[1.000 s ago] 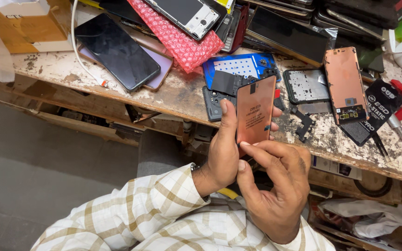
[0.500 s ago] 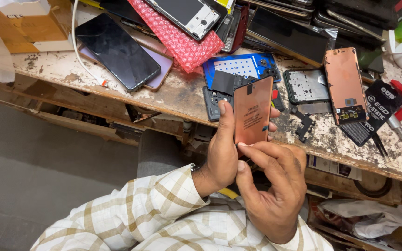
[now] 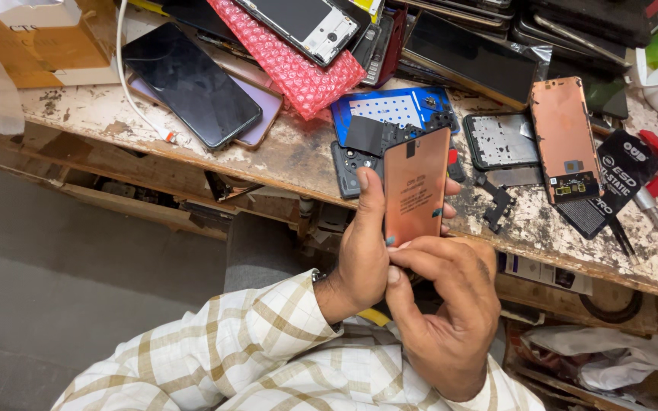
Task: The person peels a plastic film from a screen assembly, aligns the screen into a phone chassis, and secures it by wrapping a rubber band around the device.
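Our right hand [image 3: 445, 316] covers the bottom end of the copper-backed screen panel [image 3: 416, 186], so we can't see that end; left hand [image 3: 363, 251] grips its sides, thumb up the left edge, right fingers curled onto the lower end. Panel is flat, rectangular, matte copper, held upright over the bench's [image 3: 283, 156] chipped front edge. Behind it: blue plate [image 3: 390, 106], second copper panel [image 3: 563, 137], black phone [image 3: 190, 84], red bubble wrap [image 3: 291, 65].

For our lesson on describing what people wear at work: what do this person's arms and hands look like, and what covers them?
Both hands, the left hand and the right hand, are bare: no gloves, and no rings show. Both arms wear long sleeves of a cream shirt checked with tan and mustard lines, cuffs reaching the wrists. Something dark, perhaps a watch or band, peeks out at the left cuff.
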A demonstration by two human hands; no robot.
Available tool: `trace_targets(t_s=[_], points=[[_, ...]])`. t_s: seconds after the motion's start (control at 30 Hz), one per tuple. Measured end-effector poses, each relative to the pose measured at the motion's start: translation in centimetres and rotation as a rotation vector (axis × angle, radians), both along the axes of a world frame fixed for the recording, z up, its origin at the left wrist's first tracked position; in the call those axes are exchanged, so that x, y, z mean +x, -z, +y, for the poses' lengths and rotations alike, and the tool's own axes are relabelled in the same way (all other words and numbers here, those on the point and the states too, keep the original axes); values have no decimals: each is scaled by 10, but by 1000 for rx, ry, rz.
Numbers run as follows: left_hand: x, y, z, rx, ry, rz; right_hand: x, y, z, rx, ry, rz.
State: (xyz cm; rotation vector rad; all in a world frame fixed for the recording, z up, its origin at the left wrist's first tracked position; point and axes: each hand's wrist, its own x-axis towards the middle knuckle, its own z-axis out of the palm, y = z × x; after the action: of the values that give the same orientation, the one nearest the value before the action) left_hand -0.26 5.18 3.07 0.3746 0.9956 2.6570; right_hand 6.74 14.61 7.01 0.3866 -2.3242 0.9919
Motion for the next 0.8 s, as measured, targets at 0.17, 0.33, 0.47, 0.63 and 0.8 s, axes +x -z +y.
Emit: trace_targets(t_s=[0.17,0.33,0.47,0.63,0.8], points=[[0,-1,2,41,22,-15,0,5,0,-187,-55,9],[2,1,2,-10,5,8,-6,8,-1,-203,-45,29],[1,2,3,-2,-14,18,-7,9,-3,-183,-54,50],[0,4,3,-14,-11,16,-5,12,-5,-194,-55,65],[1,7,3,-43,-26,87,-9,13,-2,-340,-111,-30]])
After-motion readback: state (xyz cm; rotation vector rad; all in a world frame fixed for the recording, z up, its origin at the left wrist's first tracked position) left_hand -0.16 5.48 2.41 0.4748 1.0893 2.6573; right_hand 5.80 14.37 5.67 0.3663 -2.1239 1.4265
